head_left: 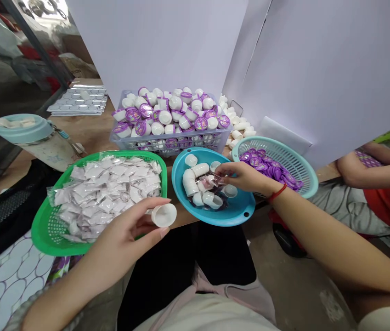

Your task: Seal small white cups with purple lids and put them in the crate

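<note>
Cup (165,215), white and round, sits just below and left of the frame's centre, held between the thumb and fingers of the left hand (124,236), its mouth turned toward the viewer. To its right, the right hand (245,177) reaches into a blue bowl (227,219), fingertips drawn together beside a clear packet (208,182); whether they grip it cannot be told. More white cups (190,182) lie in the bowl, some on their sides. A red bracelet (277,192) circles the right wrist.

At left of the frame, a green basket (39,234) is heaped with wrapped sachets (108,188). At right of centre, a pale teal basket (310,177) carries purple discs (277,174). Above the bowl, a crate (117,139) brims with purple-topped pots (176,103). A tumbler (52,149) leans at upper left, near patterned sheets (77,103). Another person's arm (384,172) shows at the right edge.
</note>
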`<state>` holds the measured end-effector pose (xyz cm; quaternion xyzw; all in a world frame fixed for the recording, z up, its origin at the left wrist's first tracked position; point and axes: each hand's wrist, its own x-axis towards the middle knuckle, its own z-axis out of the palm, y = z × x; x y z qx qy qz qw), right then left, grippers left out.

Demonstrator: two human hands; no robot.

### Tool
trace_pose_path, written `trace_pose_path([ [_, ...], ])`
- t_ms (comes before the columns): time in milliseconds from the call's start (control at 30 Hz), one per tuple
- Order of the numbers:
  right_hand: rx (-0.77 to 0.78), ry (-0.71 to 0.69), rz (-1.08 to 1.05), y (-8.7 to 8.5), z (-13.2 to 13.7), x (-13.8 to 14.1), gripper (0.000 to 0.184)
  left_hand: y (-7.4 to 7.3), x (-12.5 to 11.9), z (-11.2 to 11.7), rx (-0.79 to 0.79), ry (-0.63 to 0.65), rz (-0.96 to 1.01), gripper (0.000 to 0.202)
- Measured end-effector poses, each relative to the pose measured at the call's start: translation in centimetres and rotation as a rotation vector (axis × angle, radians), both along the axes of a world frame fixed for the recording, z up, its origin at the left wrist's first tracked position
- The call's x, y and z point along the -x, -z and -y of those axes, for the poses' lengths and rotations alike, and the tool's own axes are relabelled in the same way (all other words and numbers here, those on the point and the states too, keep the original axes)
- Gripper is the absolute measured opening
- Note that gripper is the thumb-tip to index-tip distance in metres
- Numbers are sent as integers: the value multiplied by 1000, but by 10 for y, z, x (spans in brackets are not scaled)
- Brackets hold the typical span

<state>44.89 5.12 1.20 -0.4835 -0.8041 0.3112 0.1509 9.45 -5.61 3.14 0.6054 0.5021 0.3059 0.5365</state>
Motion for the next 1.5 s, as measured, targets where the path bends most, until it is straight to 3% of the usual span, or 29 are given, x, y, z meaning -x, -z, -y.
trace_pose_path([
  [167,104,65,-337,-3,13,21,25,1,-25,-10,81,24,120,55],
  [300,124,-4,-444,-18,34,49,19,6,-45,-20,158,5,227,63],
  [433,-93,-55,-369,-29,59,78,9,9,-63,-23,125,36,309,54],
  [500,-245,-52,-303,-28,66,87,10,11,-69,-22,100,51,322,48],
  [567,-288,-35,-295,-22,70,91,13,15,-72,-19,86,29,350,46],
  [733,-40,12,-542,-9,75,87,22,30,-71,-15,116,-108,440,34],
  [867,26,-40,-605,-18,82,78,21,31,-68,-13,131,-132,465,27],
  [967,-17,-85,-569,-27,85,62,18,25,-65,-9,92,-142,438,29],
  [1033,-52,-32,-540,-27,84,47,12,21,-62,-5,40,-108,383,23],
  [1167,-157,155,-336,-13,72,14,10,18,-55,5,30,-21,325,14],
  [1267,-240,226,-128,-1,52,2,13,18,-51,10,95,-42,339,15],
  [1400,-282,67,190,10,18,12,28,18,-45,14,154,-48,336,16],
  [1500,-204,-39,496,17,1,29,43,18,-40,18,128,-10,297,18],
])
